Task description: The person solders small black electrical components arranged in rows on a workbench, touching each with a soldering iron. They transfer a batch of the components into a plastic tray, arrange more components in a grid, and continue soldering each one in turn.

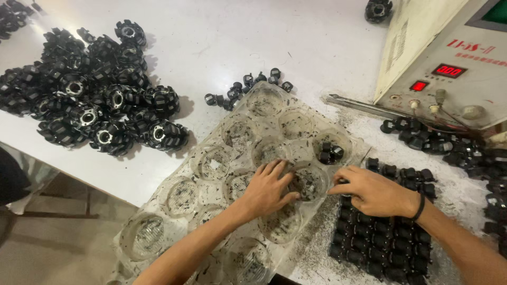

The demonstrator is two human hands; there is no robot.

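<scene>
Clear plastic tray (211, 163) lies under the left hand (266, 190), whose spread fingers dip into one cup. Just beside it, the right hand (372, 191) pinches together over small black parts (380, 245).

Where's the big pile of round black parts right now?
In the head view the pile of round black parts lies on the white table at upper left, left of the clear plastic tray.

Factory workbench: heaps of black plastic parts (95, 100), beige bench machine (449, 58), debris-strewn white table (222, 37).
</scene>
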